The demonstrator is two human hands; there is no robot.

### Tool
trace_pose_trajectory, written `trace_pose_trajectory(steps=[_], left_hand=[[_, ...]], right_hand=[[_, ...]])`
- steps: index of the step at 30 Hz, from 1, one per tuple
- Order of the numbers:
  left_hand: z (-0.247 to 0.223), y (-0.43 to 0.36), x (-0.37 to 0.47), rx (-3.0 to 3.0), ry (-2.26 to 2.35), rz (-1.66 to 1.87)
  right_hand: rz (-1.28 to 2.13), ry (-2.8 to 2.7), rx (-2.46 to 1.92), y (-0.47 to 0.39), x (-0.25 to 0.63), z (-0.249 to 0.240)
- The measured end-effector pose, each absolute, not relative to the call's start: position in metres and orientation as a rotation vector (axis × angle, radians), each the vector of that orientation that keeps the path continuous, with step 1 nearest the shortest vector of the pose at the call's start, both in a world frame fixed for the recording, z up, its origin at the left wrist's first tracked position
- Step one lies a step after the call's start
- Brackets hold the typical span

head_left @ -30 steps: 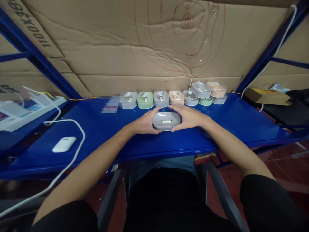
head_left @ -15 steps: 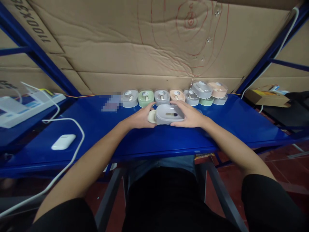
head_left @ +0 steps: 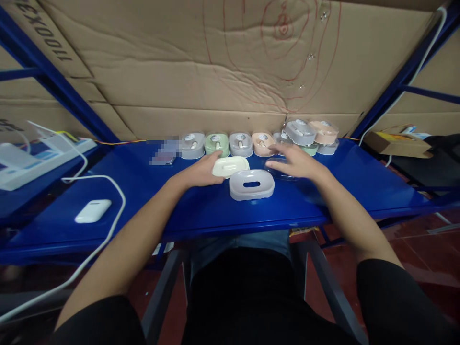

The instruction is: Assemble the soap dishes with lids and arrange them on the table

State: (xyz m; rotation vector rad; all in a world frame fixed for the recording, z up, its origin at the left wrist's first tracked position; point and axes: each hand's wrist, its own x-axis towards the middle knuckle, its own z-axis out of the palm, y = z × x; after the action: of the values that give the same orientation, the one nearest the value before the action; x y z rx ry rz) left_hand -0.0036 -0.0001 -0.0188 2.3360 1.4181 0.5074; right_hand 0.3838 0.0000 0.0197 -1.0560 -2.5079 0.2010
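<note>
**Between the two hands, a grey dish (head_left: 251, 186) on the blue table (head_left: 215, 208)**

In the head view, the left hand (head_left: 204, 171) is gripping the cream tray (head_left: 230, 167) by its left end, with fingers at the far side and thumb at the near side. Just right of this hand and nearer to the person, the grey dish stands upright on the table, its slot showing; neither hand is on it. Whether the tray touches the dish, I cannot tell.

The right hand (head_left: 302, 162) is open, fingers spread above the clear lid (head_left: 285, 172); contact with the lid is not clear. Beyond both hands there is a row of lidded boxes (head_left: 216, 145), and behind the right hand some are stacked. Well to the left of the left hand lie a white case (head_left: 93, 211) and a white cable (head_left: 123, 201).
</note>
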Motion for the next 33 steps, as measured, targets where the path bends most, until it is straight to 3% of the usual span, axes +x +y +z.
trace_pose_trajectory(steps=[4, 10, 18, 33], left_hand=[[-0.018, -0.001, -0.003, 2.336, 1.411, 0.507], [-0.014, -0.004, 0.000, 2.325, 1.427, 0.505], [-0.017, -0.001, -0.002, 2.338, 1.401, 0.542], [-0.024, 0.007, -0.009, 2.448, 1.380, 0.471]], right_hand=[[0.215, -2.641, -1.296, 0.023, 0.414, 0.018], [0.185, -2.549, -1.313, 0.016, 0.412, 0.024], [0.212, -2.600, -0.780, -0.030, 0.342, 0.016], [0.166, -2.688, -0.677, -0.026, 0.328, -0.009]])
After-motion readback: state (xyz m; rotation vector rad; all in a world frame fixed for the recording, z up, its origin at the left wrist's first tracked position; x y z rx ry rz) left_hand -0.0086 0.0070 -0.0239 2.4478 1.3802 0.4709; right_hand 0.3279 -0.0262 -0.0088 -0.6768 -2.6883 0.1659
